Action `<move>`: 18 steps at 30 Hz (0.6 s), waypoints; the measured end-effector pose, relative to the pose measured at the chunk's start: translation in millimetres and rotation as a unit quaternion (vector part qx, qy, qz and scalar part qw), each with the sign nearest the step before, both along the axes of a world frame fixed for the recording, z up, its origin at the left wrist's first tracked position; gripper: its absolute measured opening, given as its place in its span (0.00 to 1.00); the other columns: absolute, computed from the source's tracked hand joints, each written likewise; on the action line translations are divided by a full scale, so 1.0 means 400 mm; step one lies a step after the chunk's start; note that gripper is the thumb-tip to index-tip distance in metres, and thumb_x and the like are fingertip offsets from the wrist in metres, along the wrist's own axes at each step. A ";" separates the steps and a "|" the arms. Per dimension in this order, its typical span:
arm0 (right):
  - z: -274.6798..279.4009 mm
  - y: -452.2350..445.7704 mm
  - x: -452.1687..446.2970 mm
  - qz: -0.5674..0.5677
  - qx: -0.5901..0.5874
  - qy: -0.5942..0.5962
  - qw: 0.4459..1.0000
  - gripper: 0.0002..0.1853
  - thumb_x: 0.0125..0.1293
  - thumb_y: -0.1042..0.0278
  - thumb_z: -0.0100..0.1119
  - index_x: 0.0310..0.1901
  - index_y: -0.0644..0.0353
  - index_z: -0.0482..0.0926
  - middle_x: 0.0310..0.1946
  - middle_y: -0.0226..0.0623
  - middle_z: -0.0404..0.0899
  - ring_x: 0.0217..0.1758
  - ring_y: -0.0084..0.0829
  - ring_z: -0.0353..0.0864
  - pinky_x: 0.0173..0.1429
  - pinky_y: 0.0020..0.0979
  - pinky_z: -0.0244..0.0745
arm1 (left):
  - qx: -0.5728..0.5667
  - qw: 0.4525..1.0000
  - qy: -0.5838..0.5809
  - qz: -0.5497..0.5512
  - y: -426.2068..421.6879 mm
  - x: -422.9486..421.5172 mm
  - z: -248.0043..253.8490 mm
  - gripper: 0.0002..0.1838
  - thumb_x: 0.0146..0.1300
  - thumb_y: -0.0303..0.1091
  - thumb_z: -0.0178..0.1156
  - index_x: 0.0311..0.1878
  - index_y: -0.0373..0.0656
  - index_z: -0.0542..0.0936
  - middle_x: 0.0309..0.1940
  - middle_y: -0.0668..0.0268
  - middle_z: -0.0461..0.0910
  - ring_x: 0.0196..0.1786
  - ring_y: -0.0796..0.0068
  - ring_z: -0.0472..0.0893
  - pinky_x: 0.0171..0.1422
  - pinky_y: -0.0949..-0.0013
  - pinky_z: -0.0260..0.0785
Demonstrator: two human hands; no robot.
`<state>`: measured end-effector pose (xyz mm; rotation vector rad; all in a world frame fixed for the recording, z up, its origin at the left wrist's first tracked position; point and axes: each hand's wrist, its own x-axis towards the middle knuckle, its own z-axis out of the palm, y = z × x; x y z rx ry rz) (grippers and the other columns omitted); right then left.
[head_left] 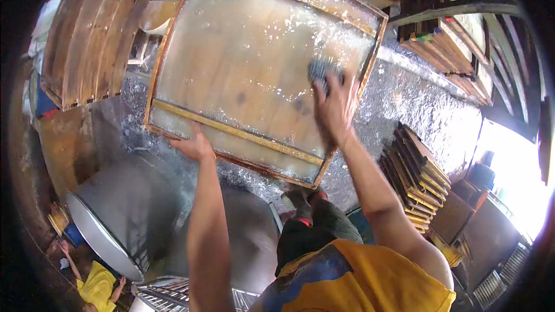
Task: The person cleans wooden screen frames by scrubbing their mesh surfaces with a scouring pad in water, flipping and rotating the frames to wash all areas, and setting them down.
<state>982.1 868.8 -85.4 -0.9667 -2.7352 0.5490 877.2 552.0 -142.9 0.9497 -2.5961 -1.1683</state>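
Observation:
A large wooden tray (243, 63) with raised edges and two crosswise slats lies before me, its wet surface spotted with white foam. My left hand (196, 145) grips the tray's near left rim, thumb on top; some of its fingers are hidden beneath. Toward the tray's right side, my right hand (337, 101) is closed on a dark grey scrubber (324, 72), pressed against the board. Slight blur hides whether this is a brush or a pad. Foam is thickest just beyond that hand.
Similar wooden trays (95, 29) stand stacked at upper left, with more trays (413, 176) at right and a wooden stack (448, 46) at upper right. Big metal vats (133, 196) sit near my left. Another person in a yellow shirt (98, 289) is at lower left. The floor (416, 104) looks wet.

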 end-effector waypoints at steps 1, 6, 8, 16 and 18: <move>0.003 -0.048 0.049 0.012 -0.027 -0.028 0.999 0.20 0.66 0.53 0.62 0.57 0.48 0.79 0.60 0.52 0.66 0.60 0.57 0.67 0.62 0.53 0.68 | -0.002 1.000 0.020 -0.006 -0.008 0.002 -0.013 0.45 0.54 0.40 0.75 0.67 0.31 0.58 0.61 0.43 0.73 0.61 0.46 0.76 0.66 0.52 0.69; -0.024 -0.161 0.189 0.093 -0.046 -0.026 0.994 0.21 0.61 0.55 0.67 0.55 0.48 0.80 0.53 0.48 0.70 0.54 0.52 0.70 0.57 0.50 0.69 | -0.045 0.999 0.014 -0.010 -0.020 0.003 -0.037 0.46 0.52 0.42 0.77 0.65 0.31 0.59 0.61 0.43 0.73 0.61 0.47 0.76 0.65 0.52 0.69; -0.021 -0.118 0.178 0.132 -0.033 -0.049 0.989 0.18 0.63 0.52 0.64 0.54 0.43 0.80 0.56 0.45 0.68 0.56 0.52 0.68 0.59 0.51 0.67 | -0.034 0.998 -0.060 0.002 0.010 0.001 0.023 0.49 0.54 0.39 0.76 0.70 0.32 0.55 0.63 0.44 0.71 0.63 0.49 0.75 0.67 0.53 0.68; -0.002 0.032 0.012 0.015 0.039 0.004 0.999 0.18 0.65 0.56 0.63 0.55 0.50 0.80 0.58 0.50 0.70 0.59 0.51 0.69 0.64 0.53 0.59 | 0.009 1.000 0.011 -0.022 -0.008 0.008 -0.001 0.47 0.53 0.42 0.76 0.68 0.32 0.57 0.61 0.43 0.73 0.61 0.46 0.77 0.65 0.51 0.69; 0.000 -0.045 0.095 0.058 -0.016 -0.005 0.998 0.21 0.62 0.56 0.66 0.55 0.50 0.79 0.55 0.52 0.69 0.57 0.54 0.69 0.63 0.53 0.60 | 0.016 0.999 0.030 -0.018 0.005 0.006 0.010 0.47 0.53 0.41 0.76 0.67 0.32 0.58 0.60 0.43 0.73 0.61 0.46 0.77 0.65 0.51 0.69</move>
